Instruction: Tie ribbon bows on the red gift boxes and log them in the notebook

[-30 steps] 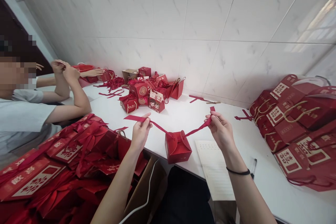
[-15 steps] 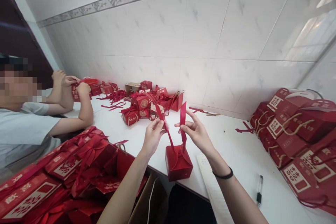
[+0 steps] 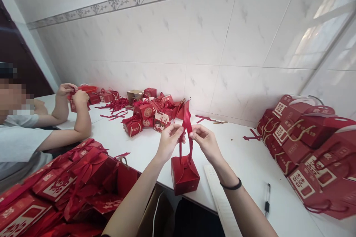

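A small red gift box (image 3: pixel 185 178) stands upright at the front edge of the white table, its top flaps folded together. Two ends of a red ribbon (image 3: pixel 187 119) rise from the box top and cross above it. My left hand (image 3: pixel 171 141) pinches one end between thumb and fingers. On the other side my right hand (image 3: pixel 205 141), with a black band at the wrist, pinches the second end. Both hands are above the box, close together, and do not touch it.
Stacked red gift boxes (image 3: pixel 308 152) stand at the right, near a pen (image 3: pixel 267 200). A carton of red boxes (image 3: pixel 55 189) fills the lower left. More boxes (image 3: pixel 147 113) and loose ribbons (image 3: pixel 118 104) lie toward the wall. A co-worker (image 3: pixel 22 129) handles a red box at the left.
My hands have come closer together, and the ribbon ends, apart before, now cross above the box. The view has shifted slightly to the right.
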The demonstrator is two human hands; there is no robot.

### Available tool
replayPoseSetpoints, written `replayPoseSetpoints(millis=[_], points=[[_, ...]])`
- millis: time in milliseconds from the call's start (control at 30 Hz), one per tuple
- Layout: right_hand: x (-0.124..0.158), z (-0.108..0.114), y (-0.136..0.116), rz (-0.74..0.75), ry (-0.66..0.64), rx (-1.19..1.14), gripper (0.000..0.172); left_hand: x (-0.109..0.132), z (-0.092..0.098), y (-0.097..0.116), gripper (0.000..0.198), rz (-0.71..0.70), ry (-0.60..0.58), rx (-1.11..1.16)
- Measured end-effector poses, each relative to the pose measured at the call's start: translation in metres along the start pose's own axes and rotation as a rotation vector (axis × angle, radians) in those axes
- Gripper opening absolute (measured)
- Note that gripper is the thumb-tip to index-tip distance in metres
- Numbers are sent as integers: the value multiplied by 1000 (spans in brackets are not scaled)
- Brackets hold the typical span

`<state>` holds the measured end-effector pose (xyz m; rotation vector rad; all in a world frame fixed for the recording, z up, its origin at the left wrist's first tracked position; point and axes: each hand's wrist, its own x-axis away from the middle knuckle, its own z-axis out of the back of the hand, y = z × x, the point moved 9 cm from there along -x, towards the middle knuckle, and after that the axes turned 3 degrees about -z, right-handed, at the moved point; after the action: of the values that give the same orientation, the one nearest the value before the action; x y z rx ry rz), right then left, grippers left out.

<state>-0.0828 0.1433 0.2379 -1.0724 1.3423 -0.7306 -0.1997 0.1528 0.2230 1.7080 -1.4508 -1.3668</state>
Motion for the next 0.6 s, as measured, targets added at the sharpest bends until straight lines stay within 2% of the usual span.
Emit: replayPoseSetpoints(millis=[100,267,467,600], points=[[-2,5,-3,-29,37,-42,39,0,-7,5,22,-53,-41,-156],[-7,7,-8,-53,6,28,44,6,-11,12,14,-76,-88,-290],[-12,2,-10,-37,-70,180,39,5,-23,18,23,-25,-203,-203],[-14,-2,-12,-9,-84,232,36,-2,-23,17,28,21,-191,-201]])
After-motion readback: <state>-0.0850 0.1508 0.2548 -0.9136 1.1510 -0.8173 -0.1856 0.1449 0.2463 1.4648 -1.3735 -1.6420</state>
